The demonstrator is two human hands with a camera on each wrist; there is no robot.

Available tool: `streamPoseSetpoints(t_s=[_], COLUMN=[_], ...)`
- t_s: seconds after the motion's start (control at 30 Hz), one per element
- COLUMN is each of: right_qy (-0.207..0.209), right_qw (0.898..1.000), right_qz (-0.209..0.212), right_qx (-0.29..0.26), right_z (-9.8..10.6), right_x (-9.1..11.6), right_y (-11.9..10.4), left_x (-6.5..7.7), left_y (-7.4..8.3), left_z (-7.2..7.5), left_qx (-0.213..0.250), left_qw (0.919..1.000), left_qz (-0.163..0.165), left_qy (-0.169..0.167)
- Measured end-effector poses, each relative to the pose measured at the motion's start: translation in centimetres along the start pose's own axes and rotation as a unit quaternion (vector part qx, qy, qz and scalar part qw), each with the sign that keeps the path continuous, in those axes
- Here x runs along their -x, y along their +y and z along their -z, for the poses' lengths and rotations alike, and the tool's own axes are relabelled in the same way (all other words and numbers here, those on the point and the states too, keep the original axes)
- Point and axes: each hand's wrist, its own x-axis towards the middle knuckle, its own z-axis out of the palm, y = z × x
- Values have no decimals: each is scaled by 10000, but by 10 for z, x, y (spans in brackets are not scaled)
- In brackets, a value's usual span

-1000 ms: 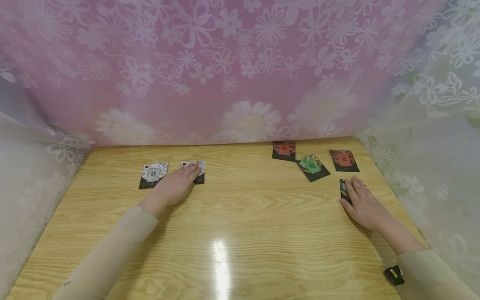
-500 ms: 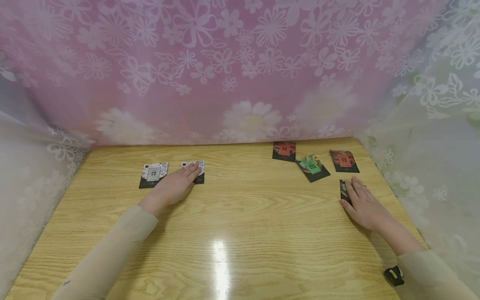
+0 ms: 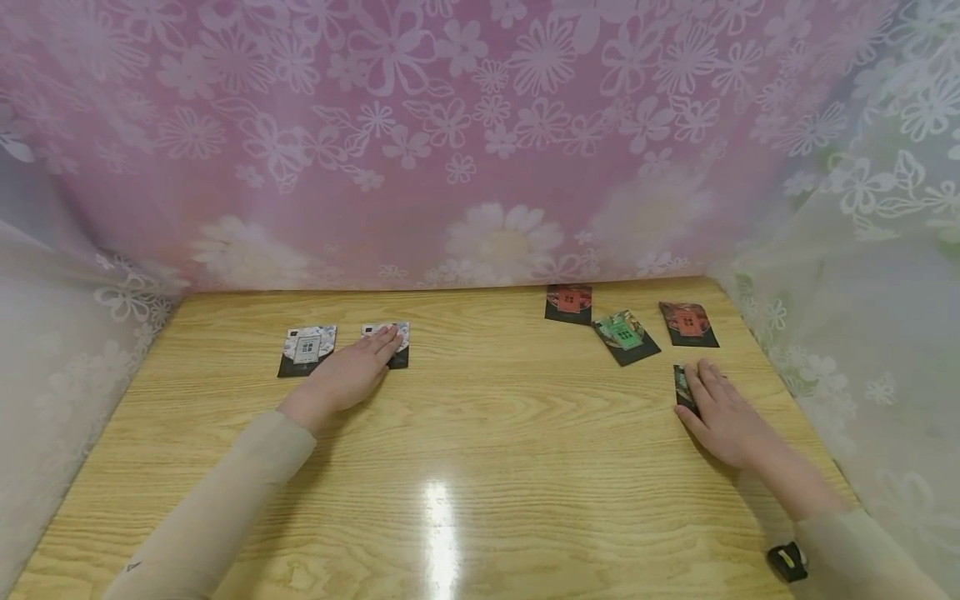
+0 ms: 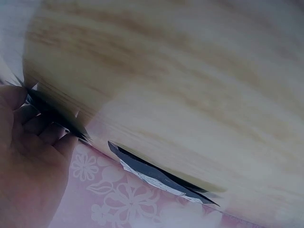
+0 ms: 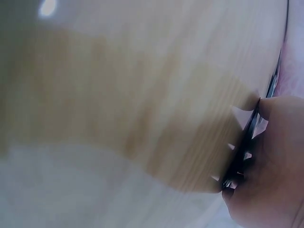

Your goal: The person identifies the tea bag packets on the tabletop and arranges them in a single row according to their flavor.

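My left hand (image 3: 351, 369) rests palm down with straight fingers over a white and black packet (image 3: 378, 330), hiding much of it. A second white and black packet (image 3: 307, 348) lies just to its left, also visible in the left wrist view as a thin flat packet (image 4: 159, 172). On the right, a green and black packet (image 3: 682, 388) is mostly covered by my right hand (image 3: 726, 417), whose extended fingers press on it. Above that hand lies a red and black packet (image 3: 688, 323), and a tilted green packet (image 3: 626, 337) is to its upper left.
Another red packet (image 3: 568, 302) lies at the back edge of the wooden table (image 3: 480, 433). A pink floral curtain (image 3: 450, 167) hangs behind, with pale sheets (image 3: 877, 350) at the sides. A small black object (image 3: 787, 562) sits by the right sleeve.
My right hand has slid slightly left and toward me, and the green packet beneath it has moved along. The left hand and the other packets stay in place.
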Motion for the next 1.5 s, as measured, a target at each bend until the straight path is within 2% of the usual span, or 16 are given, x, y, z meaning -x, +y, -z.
streamPoseSetpoints(t_s=[0.13,0.33,0.63,0.83,0.93,1.17,1.5], right_qy=[67,423,351,656,665,311,-24], right_qw=[9999,9981,9968,9913,9899,9905,9885], right_qz=[152,427,632,1077,1221,1282,1458], right_qx=[-29,-120,329,386,295,399,411], right_z=[-6,-19,-22,-26,-27,-25,-29], right_x=[4,9,9,1,-8,-34,-84], right_y=[-10,-30,-75,-98,-109,-138,-183], left_x=[0,1,0,0,0,1,1], left_y=[-1,-1,3,3,2,2,2], left_z=[-2,0,4,4,3,3,2], left_qx=[-1,41,103,99,60,38,109], left_qw=[10000,10000,9999,9999,9999,10000,9999], left_qz=[1,9,34,32,56,23,32], left_qy=[-19,-40,-105,-99,-110,-44,-78])
